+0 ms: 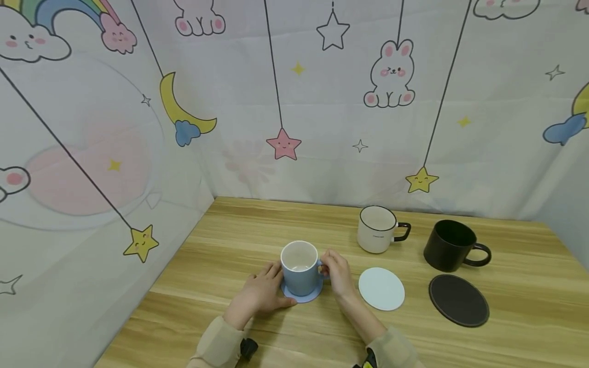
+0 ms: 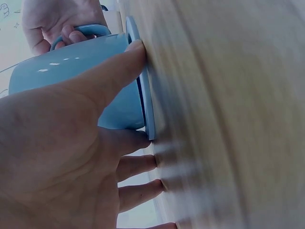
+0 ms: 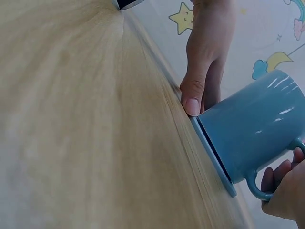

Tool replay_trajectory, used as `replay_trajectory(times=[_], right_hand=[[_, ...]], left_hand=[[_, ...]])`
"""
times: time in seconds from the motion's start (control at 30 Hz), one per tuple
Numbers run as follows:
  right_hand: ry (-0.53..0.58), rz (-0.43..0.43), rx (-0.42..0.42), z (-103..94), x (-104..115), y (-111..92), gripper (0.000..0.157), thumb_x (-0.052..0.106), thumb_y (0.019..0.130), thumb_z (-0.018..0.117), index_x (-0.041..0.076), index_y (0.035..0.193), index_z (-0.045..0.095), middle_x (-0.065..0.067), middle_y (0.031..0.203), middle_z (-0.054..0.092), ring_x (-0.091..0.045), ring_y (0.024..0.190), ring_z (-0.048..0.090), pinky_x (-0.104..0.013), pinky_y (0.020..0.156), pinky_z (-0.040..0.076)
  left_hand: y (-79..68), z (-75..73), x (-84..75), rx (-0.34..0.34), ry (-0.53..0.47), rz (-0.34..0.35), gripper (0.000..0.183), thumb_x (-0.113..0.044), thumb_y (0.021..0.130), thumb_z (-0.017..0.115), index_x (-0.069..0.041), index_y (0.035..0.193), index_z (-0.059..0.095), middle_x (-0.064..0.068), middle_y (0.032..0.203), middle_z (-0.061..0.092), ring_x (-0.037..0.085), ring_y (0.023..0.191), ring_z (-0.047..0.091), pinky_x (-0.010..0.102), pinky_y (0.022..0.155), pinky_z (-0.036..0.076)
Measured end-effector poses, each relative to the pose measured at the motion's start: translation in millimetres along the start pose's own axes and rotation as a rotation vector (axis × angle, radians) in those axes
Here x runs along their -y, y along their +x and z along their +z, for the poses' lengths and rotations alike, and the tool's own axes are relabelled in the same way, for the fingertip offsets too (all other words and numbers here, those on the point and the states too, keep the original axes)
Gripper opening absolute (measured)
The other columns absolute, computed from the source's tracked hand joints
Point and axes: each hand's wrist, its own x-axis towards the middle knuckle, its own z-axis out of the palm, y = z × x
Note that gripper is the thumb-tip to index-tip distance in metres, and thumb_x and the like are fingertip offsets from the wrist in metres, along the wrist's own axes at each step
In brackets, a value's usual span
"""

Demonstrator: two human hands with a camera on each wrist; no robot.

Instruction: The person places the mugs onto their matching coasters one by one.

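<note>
A blue mug with a pale inside stands upright on a round blue coaster. My right hand holds the mug by its handle, with the fingers curled through it in the right wrist view. On the mug's left side, my left hand is spread beside the mug and coaster. Its thumb touches the coaster's edge, and the index fingertip meets that rim further round. The other left fingers reach down to the table. Most of the coaster is hidden under the mug.
Behind to the right are a white mug with a black rim and a black mug. A white coaster and a black coaster lie in front of them on the wooden table. A printed cloth hangs behind.
</note>
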Motion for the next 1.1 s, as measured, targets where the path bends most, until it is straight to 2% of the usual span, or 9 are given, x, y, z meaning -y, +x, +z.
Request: replay_trajectory(times=[0.17, 0.27, 0.47, 0.6, 0.7, 0.77, 0.93, 1.1], right_hand=[[-0.012, 0.009, 0.009, -1.4, -2, 4, 0.023, -0.001, 0.088, 0.045, -0.004, 0.066, 0.042, -0.002, 0.064, 0.043, -0.016, 0.063, 0.042, -0.026, 0.062, 0.039], [-0.068, 0.012, 0.025, -3.1, -5, 7, 0.024, 0.000, 0.087, 0.045, 0.002, 0.063, 0.042, -0.001, 0.062, 0.044, -0.017, 0.061, 0.042, -0.025, 0.059, 0.037], [-0.200, 0.025, 0.131, -5.7, 15, -1, 0.026, -0.001, 0.089, 0.043, 0.003, 0.063, 0.040, -0.002, 0.060, 0.044, -0.023, 0.062, 0.042, -0.023, 0.055, 0.034], [-0.240, 0.022, 0.207, -9.8, 30, -5, 0.025, 0.000, 0.092, 0.041, -0.009, 0.069, 0.040, -0.004, 0.063, 0.044, -0.024, 0.065, 0.044, -0.026, 0.061, 0.038], [-0.246, 0.018, 0.246, -14.4, 26, 0, 0.024, 0.002, 0.094, 0.042, -0.017, 0.078, 0.041, -0.006, 0.067, 0.046, -0.022, 0.068, 0.045, -0.029, 0.065, 0.041], [-0.252, 0.013, 0.271, -17.8, 19, 5, 0.025, 0.003, 0.095, 0.043, -0.018, 0.082, 0.043, -0.009, 0.071, 0.049, -0.021, 0.069, 0.047, -0.030, 0.067, 0.043], [-0.347, -0.026, 0.303, -24.2, 8, 11, 0.029, 0.013, 0.099, 0.047, -0.011, 0.083, 0.050, -0.018, 0.081, 0.058, -0.019, 0.073, 0.052, -0.027, 0.065, 0.044], [-0.479, -0.095, 0.282, -26.6, 8, 6, 0.029, 0.021, 0.100, 0.048, -0.001, 0.084, 0.057, -0.015, 0.084, 0.061, -0.019, 0.076, 0.055, -0.025, 0.064, 0.043]], left_hand=[[0.1, 0.5, -0.3, -0.004, -0.005, 0.002, 0.094, -0.056, 0.081, 0.069, -0.002, 0.149, 0.032, 0.016, 0.157, 0.030, 0.040, 0.143, 0.029, 0.070, 0.104, 0.030], [0.3, 1.3, -0.1, 0.002, -0.002, 0.000, 0.094, -0.056, 0.081, 0.068, -0.002, 0.149, 0.032, 0.016, 0.157, 0.029, 0.041, 0.143, 0.029, 0.071, 0.103, 0.030], [-0.1, 3.9, 1.9, 0.003, 0.003, 0.002, 0.093, -0.055, 0.081, 0.069, -0.002, 0.149, 0.032, 0.016, 0.157, 0.028, 0.041, 0.143, 0.029, 0.071, 0.103, 0.031], [1.1, 2.0, 0.7, 0.001, 0.010, 0.004, 0.093, -0.055, 0.081, 0.068, -0.001, 0.149, 0.032, 0.016, 0.157, 0.028, 0.041, 0.143, 0.029, 0.071, 0.103, 0.031], [2.3, 1.2, 0.2, 0.005, 0.013, 0.001, 0.093, -0.055, 0.083, 0.067, -0.002, 0.149, 0.030, 0.016, 0.157, 0.028, 0.040, 0.144, 0.028, 0.071, 0.103, 0.031], [2.8, 0.8, -0.3, 0.008, 0.008, -0.002, 0.093, -0.055, 0.083, 0.067, -0.002, 0.149, 0.030, 0.016, 0.157, 0.028, 0.040, 0.144, 0.028, 0.071, 0.103, 0.031], [2.2, 1.0, -0.3, 0.001, 0.008, -0.007, 0.094, -0.056, 0.081, 0.068, -0.001, 0.148, 0.032, 0.017, 0.156, 0.030, 0.040, 0.143, 0.029, 0.070, 0.103, 0.031], [2.3, 1.5, 0.4, -0.002, 0.009, -0.007, 0.093, -0.056, 0.081, 0.068, -0.001, 0.148, 0.033, 0.018, 0.155, 0.031, 0.041, 0.142, 0.030, 0.069, 0.104, 0.032]])
